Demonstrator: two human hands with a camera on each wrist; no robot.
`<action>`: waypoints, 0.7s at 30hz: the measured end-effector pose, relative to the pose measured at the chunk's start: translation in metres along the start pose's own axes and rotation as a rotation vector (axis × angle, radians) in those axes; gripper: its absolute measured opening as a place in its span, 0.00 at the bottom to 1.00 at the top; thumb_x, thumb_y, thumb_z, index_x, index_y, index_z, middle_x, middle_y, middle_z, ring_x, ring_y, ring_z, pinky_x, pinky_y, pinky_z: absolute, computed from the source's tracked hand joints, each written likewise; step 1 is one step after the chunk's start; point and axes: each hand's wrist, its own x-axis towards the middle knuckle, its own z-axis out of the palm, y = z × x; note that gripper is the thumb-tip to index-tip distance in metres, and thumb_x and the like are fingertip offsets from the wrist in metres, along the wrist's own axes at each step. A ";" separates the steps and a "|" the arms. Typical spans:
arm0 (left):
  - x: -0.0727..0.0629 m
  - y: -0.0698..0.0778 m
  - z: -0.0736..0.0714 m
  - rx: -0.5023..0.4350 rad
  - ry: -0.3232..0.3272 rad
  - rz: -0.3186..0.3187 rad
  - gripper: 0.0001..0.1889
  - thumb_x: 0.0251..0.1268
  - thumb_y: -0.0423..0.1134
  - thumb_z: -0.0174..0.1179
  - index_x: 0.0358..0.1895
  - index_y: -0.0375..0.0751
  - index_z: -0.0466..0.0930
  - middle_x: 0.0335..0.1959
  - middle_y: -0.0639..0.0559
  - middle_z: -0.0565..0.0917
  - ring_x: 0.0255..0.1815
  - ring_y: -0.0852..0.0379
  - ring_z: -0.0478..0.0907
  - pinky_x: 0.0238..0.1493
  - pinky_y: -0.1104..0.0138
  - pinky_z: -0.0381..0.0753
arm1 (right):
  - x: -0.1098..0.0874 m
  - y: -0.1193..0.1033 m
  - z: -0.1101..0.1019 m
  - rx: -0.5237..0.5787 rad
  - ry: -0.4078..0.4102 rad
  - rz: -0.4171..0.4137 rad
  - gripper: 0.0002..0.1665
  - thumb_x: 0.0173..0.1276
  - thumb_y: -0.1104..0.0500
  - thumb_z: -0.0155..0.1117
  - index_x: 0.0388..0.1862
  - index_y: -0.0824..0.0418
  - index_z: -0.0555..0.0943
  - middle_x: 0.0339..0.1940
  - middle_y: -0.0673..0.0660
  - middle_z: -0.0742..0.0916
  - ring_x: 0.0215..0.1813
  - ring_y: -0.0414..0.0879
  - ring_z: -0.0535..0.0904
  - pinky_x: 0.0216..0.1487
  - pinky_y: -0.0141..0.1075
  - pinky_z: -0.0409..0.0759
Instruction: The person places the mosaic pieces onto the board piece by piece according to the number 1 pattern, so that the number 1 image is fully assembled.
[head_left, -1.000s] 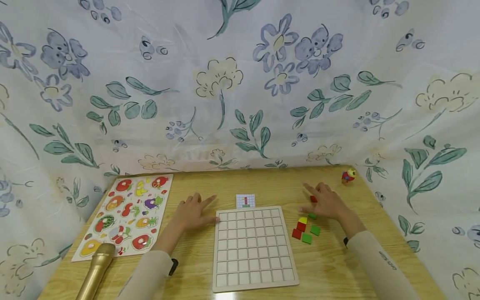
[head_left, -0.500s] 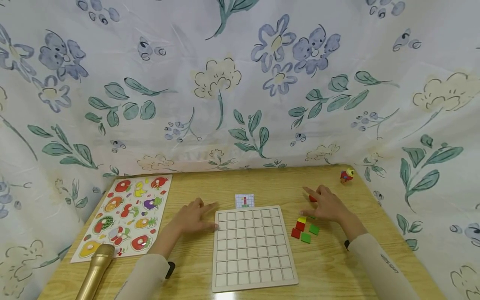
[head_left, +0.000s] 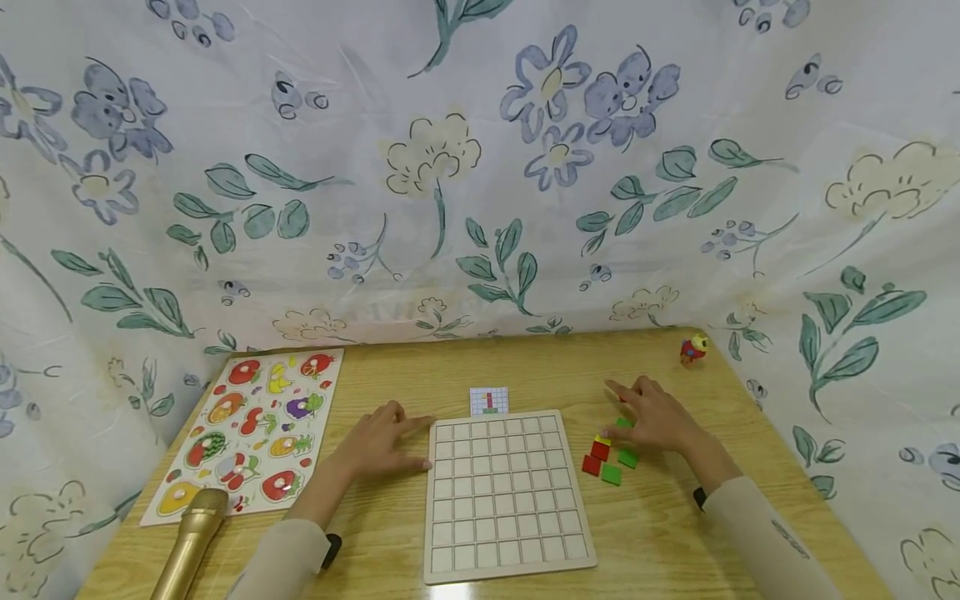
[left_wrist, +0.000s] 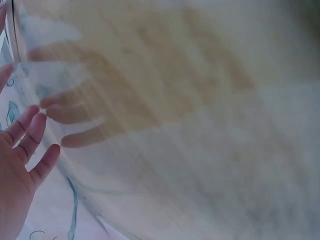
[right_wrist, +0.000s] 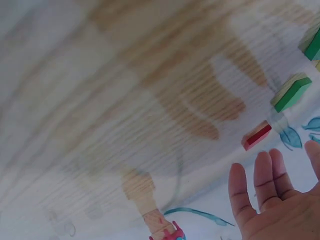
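Observation:
A pale wooden grid board (head_left: 495,492) lies in the middle of the table. My left hand (head_left: 382,442) is at its left side, index finger and thumb extended towards the edge; contact cannot be judged. In the left wrist view, that hand's fingers (left_wrist: 35,132) look straight and hold nothing. To the right of the board my right hand (head_left: 656,417) is over small square tiles, fingers spread. The group includes a red tile (head_left: 590,464), a green tile (head_left: 611,474) and a yellow tile (head_left: 602,438), partly covered by the thumb. Another red tile (right_wrist: 257,135) lies beyond the fingertips.
A small card (head_left: 489,400) with a coloured grid pattern lies behind the board. At left are a fruit puzzle board (head_left: 255,421) and a gold microphone (head_left: 197,533). A small toy figure (head_left: 693,347) stands at the back right corner. A floral curtain (head_left: 405,308) hangs behind the table.
My left hand has shifted slightly, its thumb lower along the board's left edge. My right hand has moved a little nearer, now covering more of the yellow tile and the far red tile.

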 end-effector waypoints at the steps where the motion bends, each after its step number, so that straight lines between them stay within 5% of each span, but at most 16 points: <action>1: -0.001 0.000 0.001 0.007 0.007 0.003 0.40 0.52 0.72 0.64 0.69 0.61 0.74 0.40 0.54 0.69 0.35 0.59 0.62 0.38 0.62 0.62 | -0.001 0.000 0.000 0.002 -0.001 -0.003 0.54 0.57 0.30 0.68 0.75 0.58 0.66 0.40 0.56 0.72 0.35 0.46 0.64 0.30 0.36 0.63; 21: -0.004 -0.002 0.007 0.012 0.034 0.003 0.38 0.53 0.72 0.63 0.68 0.62 0.75 0.40 0.56 0.68 0.38 0.59 0.61 0.42 0.58 0.62 | -0.018 -0.001 -0.001 0.139 -0.041 -0.057 0.39 0.56 0.38 0.75 0.63 0.54 0.81 0.41 0.54 0.73 0.39 0.44 0.65 0.32 0.34 0.65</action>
